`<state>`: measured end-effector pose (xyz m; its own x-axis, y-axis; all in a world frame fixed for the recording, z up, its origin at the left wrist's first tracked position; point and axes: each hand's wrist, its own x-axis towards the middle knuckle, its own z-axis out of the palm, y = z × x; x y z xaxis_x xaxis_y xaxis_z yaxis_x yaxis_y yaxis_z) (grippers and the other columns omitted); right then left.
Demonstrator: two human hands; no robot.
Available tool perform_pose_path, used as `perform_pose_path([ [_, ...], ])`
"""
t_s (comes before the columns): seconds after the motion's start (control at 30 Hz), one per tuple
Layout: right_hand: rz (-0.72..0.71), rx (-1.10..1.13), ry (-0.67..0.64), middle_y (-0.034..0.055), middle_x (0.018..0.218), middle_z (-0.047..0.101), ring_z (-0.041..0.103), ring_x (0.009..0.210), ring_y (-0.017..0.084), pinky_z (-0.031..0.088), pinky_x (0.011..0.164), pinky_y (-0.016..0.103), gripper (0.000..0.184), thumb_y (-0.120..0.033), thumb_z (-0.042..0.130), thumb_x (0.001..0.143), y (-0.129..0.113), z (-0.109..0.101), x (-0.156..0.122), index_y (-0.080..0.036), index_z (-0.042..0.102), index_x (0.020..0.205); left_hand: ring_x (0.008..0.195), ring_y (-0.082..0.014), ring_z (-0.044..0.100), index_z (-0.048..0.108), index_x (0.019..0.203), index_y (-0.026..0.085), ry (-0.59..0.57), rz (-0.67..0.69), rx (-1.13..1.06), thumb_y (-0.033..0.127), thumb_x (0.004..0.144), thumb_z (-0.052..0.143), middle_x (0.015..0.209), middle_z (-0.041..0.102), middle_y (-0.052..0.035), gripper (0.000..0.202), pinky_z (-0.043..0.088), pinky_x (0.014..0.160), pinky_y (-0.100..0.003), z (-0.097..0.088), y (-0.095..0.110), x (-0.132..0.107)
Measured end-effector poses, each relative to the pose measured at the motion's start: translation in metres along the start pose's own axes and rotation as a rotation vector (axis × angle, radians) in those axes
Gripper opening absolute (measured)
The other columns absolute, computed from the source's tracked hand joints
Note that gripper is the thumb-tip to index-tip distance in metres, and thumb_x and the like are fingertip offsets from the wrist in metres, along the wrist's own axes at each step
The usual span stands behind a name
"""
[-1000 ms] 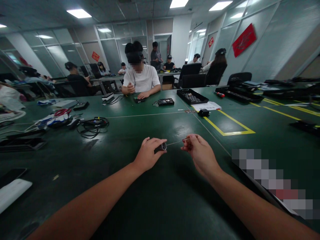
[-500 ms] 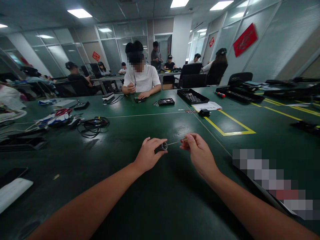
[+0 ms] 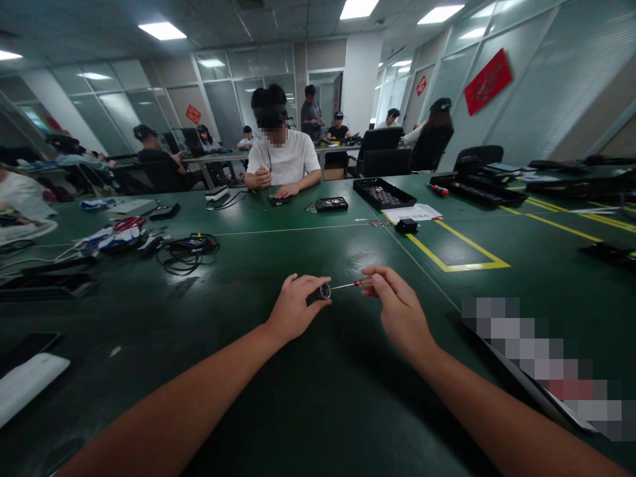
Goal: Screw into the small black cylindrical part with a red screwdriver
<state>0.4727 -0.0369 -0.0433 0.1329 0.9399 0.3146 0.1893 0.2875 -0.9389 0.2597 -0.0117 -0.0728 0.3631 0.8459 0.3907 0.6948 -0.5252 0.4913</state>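
My left hand [image 3: 293,308] is closed around a short black cylinder [image 3: 320,292] with a silvery open end facing right. My right hand [image 3: 400,311] pinches a small screwdriver [image 3: 355,284] by its reddish handle. Its thin metal shaft points left, with the tip at the cylinder's open end. Both hands hover just above the dark green table [image 3: 278,397], close together at the middle of the view.
A tangle of black cables [image 3: 186,250] lies at the left. A phone [image 3: 27,348] and a white block [image 3: 30,384] sit near the left edge. Yellow tape [image 3: 457,255] marks a box at the right. A person in white [image 3: 281,159] works opposite, beside a black tray [image 3: 382,192].
My right hand has turned, so the screwdriver's reddish handle now shows between its fingers. The left hand and the cylinder have stayed in place.
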Motion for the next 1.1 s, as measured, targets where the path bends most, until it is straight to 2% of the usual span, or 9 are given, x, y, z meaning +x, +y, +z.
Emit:
perform_pose_path([
  [0.17,0.050,-0.128,-0.009,0.0016,0.067,0.060,0.056,0.061,0.019,0.045,0.060,0.034,0.044,-0.058,0.047,0.096,-0.001,-0.002,0.002,-0.021,0.070,0.091,0.123,-0.0250,0.062,0.063,0.133,0.029,-0.019,0.011,-0.016,0.027,0.092,0.071,0.127,0.070,-0.0053,0.042,0.027,0.120,-0.060,0.002,-0.001,0.000],
  [0.3,-0.005,-0.035,0.015,0.0042,0.080,0.068,0.063,0.073,0.021,0.049,0.070,0.036,0.034,-0.050,0.055,0.093,-0.002,0.000,0.003,-0.020,0.067,0.102,0.124,-0.0251,0.062,0.064,0.133,0.028,-0.011,0.011,-0.023,0.027,0.092,0.072,0.128,0.070,-0.0054,0.042,0.029,0.119,-0.059,0.003,-0.002,0.000],
  [0.43,0.017,0.018,0.019,0.0022,0.076,0.065,0.062,0.073,0.020,0.049,0.073,0.037,0.033,-0.052,0.055,0.094,0.004,0.003,0.003,-0.021,0.066,0.097,0.124,-0.0248,0.062,0.062,0.135,0.027,0.012,0.010,-0.019,0.028,0.092,0.071,0.127,0.070,-0.0057,0.043,0.030,0.119,-0.058,0.002,-0.001,0.000],
  [0.5,0.111,0.149,0.044,0.0012,0.075,0.065,0.061,0.070,0.019,0.051,0.072,0.036,0.032,-0.053,0.058,0.093,0.008,0.004,0.006,-0.022,0.065,0.093,0.123,-0.0244,0.062,0.061,0.136,0.027,0.025,0.055,0.003,0.029,0.093,0.070,0.127,0.070,-0.0062,0.043,0.030,0.119,-0.057,0.000,0.001,0.000],
  [0.57,0.281,0.350,0.058,-0.0006,0.070,0.061,0.057,0.063,0.016,0.054,0.070,0.036,0.029,-0.050,0.063,0.090,0.011,0.003,0.010,-0.022,0.063,0.087,0.121,-0.0240,0.062,0.061,0.137,0.028,0.019,0.105,0.039,0.029,0.094,0.069,0.126,0.070,-0.0063,0.044,0.030,0.119,-0.057,-0.001,0.003,0.000],
  [0.67,0.511,0.507,0.059,-0.0040,0.058,0.051,0.046,0.050,0.012,0.055,0.063,0.033,0.028,-0.044,0.067,0.087,0.013,0.000,0.016,-0.021,0.059,0.073,0.120,-0.0236,0.062,0.059,0.139,0.028,-0.040,0.098,0.058,0.028,0.096,0.066,0.125,0.069,-0.0060,0.044,0.030,0.119,-0.058,-0.002,0.006,0.002],
  [0.73,0.489,0.494,0.090,-0.0036,0.058,0.052,0.046,0.051,0.012,0.055,0.061,0.032,0.027,-0.042,0.068,0.087,0.013,-0.001,0.017,-0.021,0.060,0.072,0.121,-0.0237,0.062,0.059,0.140,0.027,-0.074,0.065,0.047,0.028,0.096,0.066,0.125,0.069,-0.0062,0.044,0.030,0.119,-0.058,-0.003,0.007,0.003],
  [0.93,0.231,0.287,0.119,-0.0007,0.070,0.061,0.057,0.060,0.016,0.056,0.063,0.034,0.029,-0.051,0.064,0.088,0.015,0.003,0.012,-0.023,0.062,0.085,0.123,-0.0243,0.061,0.059,0.139,0.027,-0.071,0.041,0.020,0.030,0.096,0.066,0.127,0.069,-0.0062,0.044,0.028,0.120,-0.058,-0.003,0.006,0.002],
  [1.1,0.163,0.194,0.071,-0.0002,0.072,0.063,0.060,0.063,0.017,0.054,0.064,0.035,0.032,-0.054,0.060,0.090,0.016,0.004,0.011,-0.023,0.060,0.088,0.124,-0.0242,0.061,0.059,0.139,0.027,-0.049,0.039,0.026,0.032,0.095,0.067,0.129,0.069,-0.0059,0.045,0.027,0.121,-0.056,-0.002,0.005,0.001],
])
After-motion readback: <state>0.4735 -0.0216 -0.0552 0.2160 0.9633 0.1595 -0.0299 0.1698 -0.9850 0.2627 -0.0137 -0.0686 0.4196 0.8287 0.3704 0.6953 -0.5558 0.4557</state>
